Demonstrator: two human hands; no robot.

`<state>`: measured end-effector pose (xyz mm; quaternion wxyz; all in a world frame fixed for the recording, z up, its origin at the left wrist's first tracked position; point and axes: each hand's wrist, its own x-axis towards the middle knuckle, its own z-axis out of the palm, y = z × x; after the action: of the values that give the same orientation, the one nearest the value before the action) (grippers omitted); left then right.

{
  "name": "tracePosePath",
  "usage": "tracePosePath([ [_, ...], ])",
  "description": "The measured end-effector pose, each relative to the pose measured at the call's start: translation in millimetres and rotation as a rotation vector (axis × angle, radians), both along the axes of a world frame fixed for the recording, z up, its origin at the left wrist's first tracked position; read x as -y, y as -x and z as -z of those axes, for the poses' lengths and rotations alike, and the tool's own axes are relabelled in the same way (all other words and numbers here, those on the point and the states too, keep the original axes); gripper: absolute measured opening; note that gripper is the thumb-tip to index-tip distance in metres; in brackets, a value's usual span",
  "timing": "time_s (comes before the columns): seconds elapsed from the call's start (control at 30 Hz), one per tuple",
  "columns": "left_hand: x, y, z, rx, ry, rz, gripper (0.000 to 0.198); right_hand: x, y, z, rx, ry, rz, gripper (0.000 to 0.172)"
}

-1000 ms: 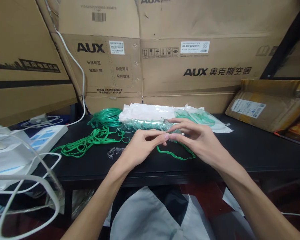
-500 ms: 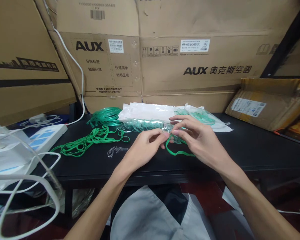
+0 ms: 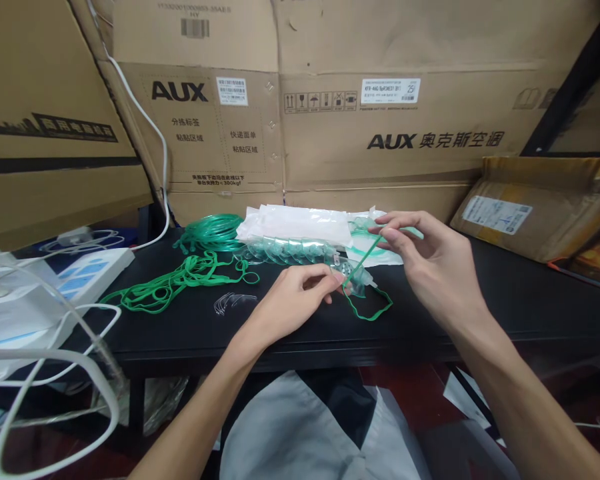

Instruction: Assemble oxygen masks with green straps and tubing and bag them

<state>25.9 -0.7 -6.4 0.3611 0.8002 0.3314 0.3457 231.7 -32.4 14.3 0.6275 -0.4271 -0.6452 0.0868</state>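
Observation:
My left hand (image 3: 293, 297) pinches a clear plastic mask piece (image 3: 349, 272) just above the black table (image 3: 505, 293). My right hand (image 3: 430, 267) is raised up and to the right, its thumb and forefinger pinched on a green elastic band (image 3: 367, 308). The band runs taut from my right fingertips down to the mask piece, and its loose loop lies on the table below. A row of clear green-tinted masks (image 3: 290, 250) lies just behind my left hand.
A pile of green elastic bands (image 3: 175, 287) and coiled green tubing (image 3: 213, 233) lie at the left. White plastic bags (image 3: 300, 223) sit behind. Small clear clips (image 3: 230, 301) lie near my left wrist. Cardboard boxes (image 3: 380, 120) wall the back; a white power strip (image 3: 70, 280) and cables are at the left.
My right hand has pulled up and to the right, drawing the green band taut from the mask piece. My left hand stayed low, holding the piece.

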Motion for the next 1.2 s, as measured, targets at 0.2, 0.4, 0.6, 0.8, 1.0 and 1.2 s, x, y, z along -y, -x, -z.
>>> tracePosePath([
  [0.2, -1.1, 1.9, -2.0, 0.005, -0.021, -0.011, 0.045, -1.1, 2.5, 6.6, 0.119, 0.413, -0.26, 0.062],
  [0.4, -13.0, 24.2, -8.1, -0.076, -0.168, -0.249, 0.047, -10.3, -5.4, 11.8, 0.145, 0.548, -0.251, 0.051],
  [0.6, -18.5, 34.6, -2.7, -0.242, -0.379, -0.35, 0.035, -17.9, -15.5, 17.2, 0.309, 0.46, -0.153, 0.037],
  [0.8, -22.2, 28.0, 12.8, -0.376, -0.423, -0.318, 0.03, -13.2, -13.1, 19.0, 0.465, 0.571, -0.273, 0.041],
  [1.0, -24.8, 36.0, 11.8, -0.429, -0.426, -0.291, 0.026, -3.8, -13.8, 11.4, 0.528, 0.631, -0.279, 0.047],
  [1.2, -27.1, 39.3, 13.6, -0.41, -0.401, -0.137, 0.025, -4.6, -13.8, 10.5, 0.58, 0.65, -0.305, 0.047],
])
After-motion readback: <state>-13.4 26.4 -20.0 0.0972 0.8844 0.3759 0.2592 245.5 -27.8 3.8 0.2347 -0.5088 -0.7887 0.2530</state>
